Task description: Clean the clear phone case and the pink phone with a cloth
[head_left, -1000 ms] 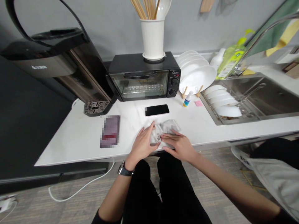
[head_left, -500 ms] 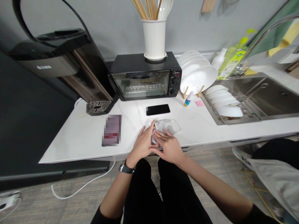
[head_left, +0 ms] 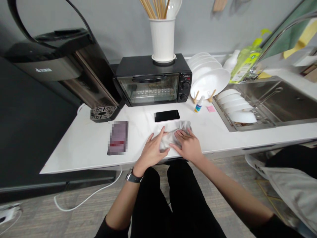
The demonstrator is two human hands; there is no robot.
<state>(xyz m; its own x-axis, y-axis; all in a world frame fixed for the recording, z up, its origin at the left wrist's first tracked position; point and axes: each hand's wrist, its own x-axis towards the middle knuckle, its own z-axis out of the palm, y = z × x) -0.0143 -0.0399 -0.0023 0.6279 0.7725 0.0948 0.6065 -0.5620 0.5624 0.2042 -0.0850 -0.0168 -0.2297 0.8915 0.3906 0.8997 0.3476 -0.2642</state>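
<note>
A thin greyish-white cloth (head_left: 170,139) lies crumpled near the counter's front edge. It covers a flat clear object, whose kind I cannot make out. At the left end of that object, my left hand (head_left: 153,150) has thumb and fingers on either side, steadying it. My right hand (head_left: 189,145) presses the cloth down with bent fingertips, toward the right end. Just beyond the hands lies a black-screened phone (head_left: 167,115). A small spray bottle (head_left: 199,104) with a blue and yellow label stands farther right, beside a pink sticky note (head_left: 211,108).
A blurred purple pouch-like item (head_left: 118,138) lies left on the white counter (head_left: 81,145). Behind are a water dispenser (head_left: 99,82), a toaster oven (head_left: 153,87) bearing a utensil holder (head_left: 162,39), and racked plates (head_left: 209,82). The sink (head_left: 294,102) holds bowls. Another person's sleeve (head_left: 292,188) shows right.
My right hand has slid to the right with the cloth, away from my left hand. The cloth now covers the right end of the clear object. My left hand stays nearly in place.
</note>
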